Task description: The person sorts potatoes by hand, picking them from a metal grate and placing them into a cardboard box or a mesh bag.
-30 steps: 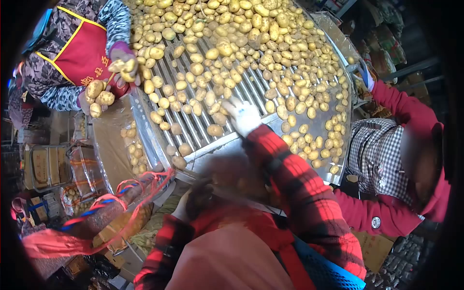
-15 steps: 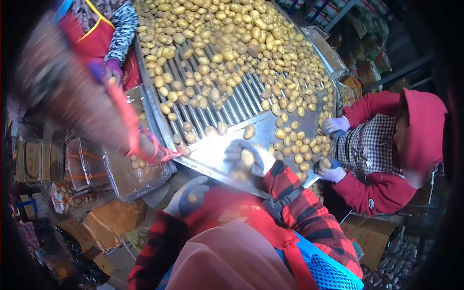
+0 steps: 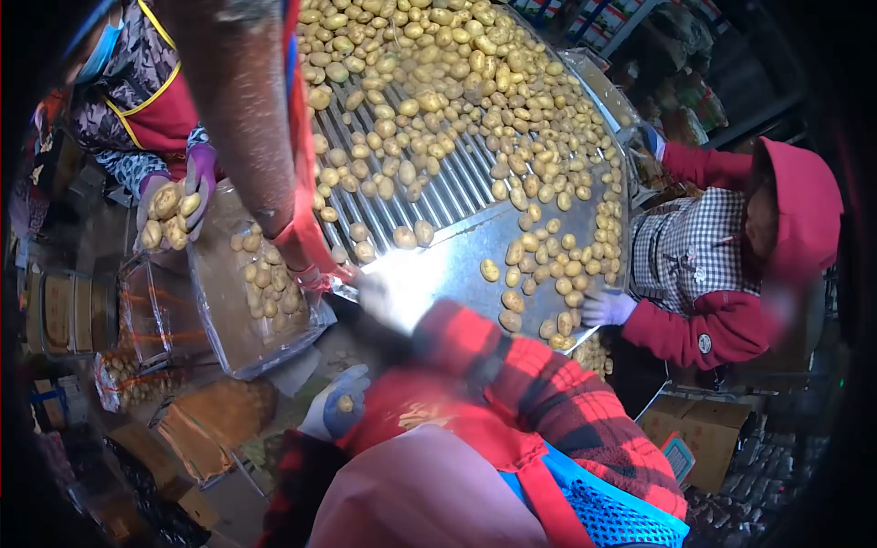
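Observation:
My left hand (image 3: 331, 407), in a grey and white glove, is beside my red apron with its fingers curled around a small potato (image 3: 344, 403). My right hand (image 3: 391, 300) is smeared by motion over the bright near corner of the metal sorting table (image 3: 466, 251); whether it holds anything cannot be made out. A few potatoes (image 3: 405, 237) lie just beyond it at the end of the metal rollers (image 3: 452, 196). Many more potatoes (image 3: 466, 55) cover the far part of the table.
A co-worker's gloved hand (image 3: 609, 308) is at the table's right edge. Another co-worker at upper left holds several potatoes (image 3: 169, 215) in both hands. A brown post (image 3: 247, 119) with red strap rises at left, beside a plastic-lined box (image 3: 215, 315) with potatoes.
My right hand has swept left across the metal sheet to the corner. My left hand has shifted slightly left and down with its potato. The left co-worker now holds several potatoes.

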### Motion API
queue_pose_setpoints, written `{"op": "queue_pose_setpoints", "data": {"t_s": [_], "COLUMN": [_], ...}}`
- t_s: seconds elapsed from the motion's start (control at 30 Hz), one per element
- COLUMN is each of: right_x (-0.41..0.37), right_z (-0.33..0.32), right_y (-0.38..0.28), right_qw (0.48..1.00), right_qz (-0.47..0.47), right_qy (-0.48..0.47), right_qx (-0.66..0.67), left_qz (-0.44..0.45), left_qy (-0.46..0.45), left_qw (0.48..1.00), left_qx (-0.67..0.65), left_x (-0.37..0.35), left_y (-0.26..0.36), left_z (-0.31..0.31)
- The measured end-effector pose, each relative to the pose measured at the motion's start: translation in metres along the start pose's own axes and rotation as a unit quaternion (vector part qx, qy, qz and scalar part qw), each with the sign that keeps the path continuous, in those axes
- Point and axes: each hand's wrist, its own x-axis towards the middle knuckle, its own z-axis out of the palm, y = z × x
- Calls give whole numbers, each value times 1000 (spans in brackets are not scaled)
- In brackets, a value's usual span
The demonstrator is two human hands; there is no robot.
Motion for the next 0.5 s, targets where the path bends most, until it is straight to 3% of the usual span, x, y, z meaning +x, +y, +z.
{"op": "queue_pose_setpoints", "data": {"t_s": [0.03, 0.07, 0.1, 0.13, 0.17, 0.2, 0.23, 0.27, 0.3, 0.37, 0.4, 0.43, 0.47, 0.5], "right_x": [6, 42, 57, 64, 63, 50, 32, 11, -11, -42, -47, -37, -14, 14], "right_z": [-5, 10, 20, 41, 58, 60, 61, 68, 76, 64, 50, 40, 30, 20], "right_y": [20, 48, 59, 78, 93, 100, 111, 123, 133, 139, 140, 141, 143, 145], "right_qw": [982, 945, 946, 962, 974, 965, 951, 959, 967, 975, 987, 988, 985, 977], "right_qz": [-70, -141, -79, -44, -7, -44, -85, -82, -77, -72, -51, -52, -50, -51], "right_qy": [143, 275, 312, 262, 211, 231, 248, 220, 191, 187, 137, 131, 163, 197], "right_qx": [101, 106, -35, -59, -79, -119, -164, -158, -153, -97, -68, -67, -2, 63], "left_qz": [26, 52, 76, 232, 225, 80, -74, -85, -90, -36, -38, -58, -80, -80], "left_qy": [0, 0, -2, -56, -57, -44, -18, 56, 58, 50, 52, 57, 60, 64], "left_qw": [991, 964, 920, 745, 742, 954, 991, 995, 994, 982, 982, 995, 993, 992], "left_qx": [131, 260, 385, 623, 628, 286, -114, -16, -19, 178, 175, 53, -68, -70], "left_x": [2, 6, 12, 16, 16, 16, 20, 23, 25, 32, 36, 37, 38, 38], "left_y": [3, 10, 17, 36, 40, 45, 50, 58, 53, 50, 51, 57, 66, 81], "left_z": [6, 16, 27, 49, 56, 59, 66, 79, 69, 47, 45, 58, 71, 90]}}
